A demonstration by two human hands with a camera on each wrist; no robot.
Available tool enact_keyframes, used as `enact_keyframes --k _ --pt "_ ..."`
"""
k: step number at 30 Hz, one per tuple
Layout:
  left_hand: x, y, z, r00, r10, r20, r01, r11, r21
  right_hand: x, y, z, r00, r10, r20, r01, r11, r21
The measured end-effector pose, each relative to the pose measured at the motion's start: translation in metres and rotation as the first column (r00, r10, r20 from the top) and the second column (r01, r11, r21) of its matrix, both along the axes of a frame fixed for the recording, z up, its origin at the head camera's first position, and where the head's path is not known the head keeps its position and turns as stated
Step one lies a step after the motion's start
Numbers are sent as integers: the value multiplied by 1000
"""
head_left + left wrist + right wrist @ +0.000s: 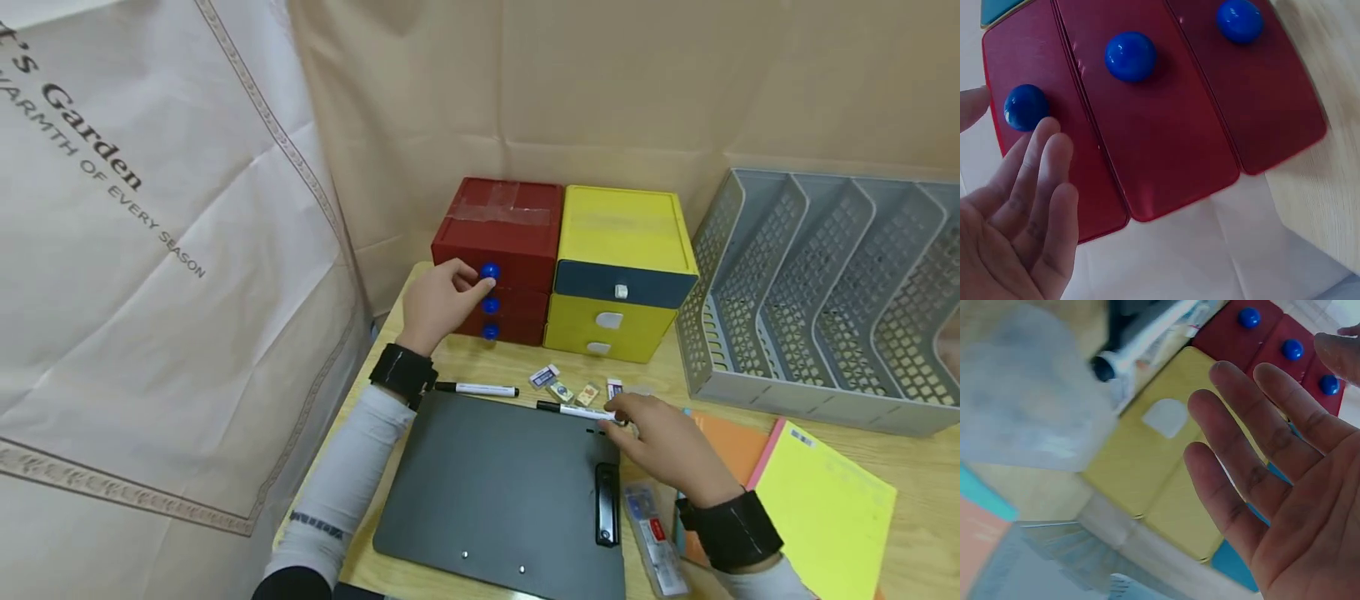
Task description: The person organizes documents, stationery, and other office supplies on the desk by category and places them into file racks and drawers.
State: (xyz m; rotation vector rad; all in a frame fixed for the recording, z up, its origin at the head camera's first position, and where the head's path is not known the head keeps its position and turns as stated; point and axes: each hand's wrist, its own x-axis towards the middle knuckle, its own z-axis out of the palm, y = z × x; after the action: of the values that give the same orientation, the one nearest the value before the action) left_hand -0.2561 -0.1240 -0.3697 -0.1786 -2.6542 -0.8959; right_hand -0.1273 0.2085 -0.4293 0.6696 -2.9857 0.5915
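Observation:
My left hand (438, 304) is at the top blue knob (490, 271) of a red drawer unit (517, 254). In the left wrist view the thumb and fingers (1054, 156) stand either side of that knob (1025, 107), with a gap at the thumb. Its drawers look closed. Over the upper right corner of a dark grey clipboard (502, 483) is my right hand (671, 437), beside a black-capped white marker (577, 411). In the right wrist view its fingers (1235, 425) are spread and hold nothing. Another marker (480, 389) lies above the clipboard.
A yellow drawer unit (626, 225) with one dark blue drawer adjoins the red one. Several small erasers (543, 377) lie before them. At right are a grey divided rack (810, 400), a yellow notebook (825, 492), an orange folder (731, 446) and a clear plastic case (654, 537).

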Motion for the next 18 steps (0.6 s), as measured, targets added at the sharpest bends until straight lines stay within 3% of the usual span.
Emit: enact_keyframes --k 6,11,15,18 --pt "-10 9 2 996 87 3 -87 996 21 -26 -23 30 983 96 -157 -98 995 -4" --pt "-14 16 1 997 72 -9 -72 997 29 -63 -39 71 949 118 -292 -152 984 -95" --pt "-15 18 0 998 59 -31 -57 997 46 -102 -47 101 961 97 -259 -136 981 -140" --pt "-15 18 0 997 58 -40 -56 997 43 -132 -51 116 981 112 -161 -132 984 -119"
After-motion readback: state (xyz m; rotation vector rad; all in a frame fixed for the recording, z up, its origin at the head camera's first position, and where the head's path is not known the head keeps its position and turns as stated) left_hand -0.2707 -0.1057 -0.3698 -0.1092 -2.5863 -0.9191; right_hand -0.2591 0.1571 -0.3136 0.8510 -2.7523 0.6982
